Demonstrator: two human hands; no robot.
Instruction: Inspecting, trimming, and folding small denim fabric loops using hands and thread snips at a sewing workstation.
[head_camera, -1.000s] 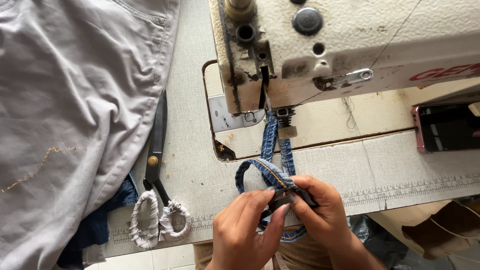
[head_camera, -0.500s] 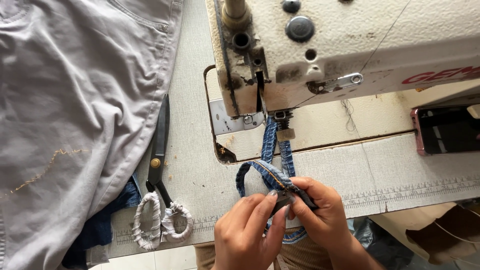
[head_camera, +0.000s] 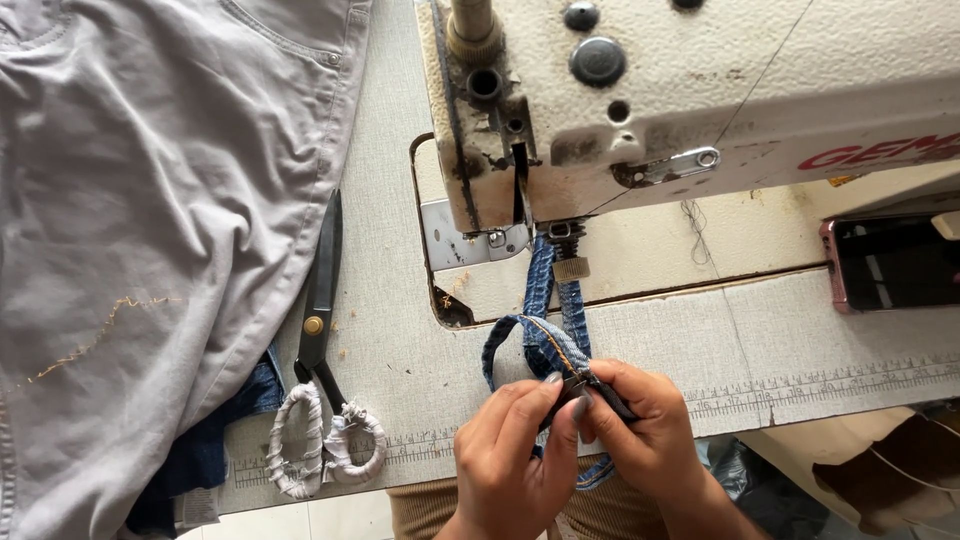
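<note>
A narrow blue denim strip (head_camera: 541, 300) runs from under the presser foot (head_camera: 568, 262) of a cream sewing machine (head_camera: 700, 110) toward me and loops back. My left hand (head_camera: 510, 450) and my right hand (head_camera: 640, 430) both pinch the folded near end of the strip, fingertips meeting at the fold. The hands sit at the table's front edge, just below the needle area.
Black scissors (head_camera: 318, 340) with cloth-wrapped handles lie left of the machine. A large pale grey garment (head_camera: 130, 230) covers the left of the table, with dark blue fabric (head_camera: 210, 450) under it. A dark phone (head_camera: 890, 262) lies at the right. A printed ruler runs along the table edge (head_camera: 800, 385).
The view has shifted slightly. My fingers have worked along the fold of the denim strip, staying in about the same place.
</note>
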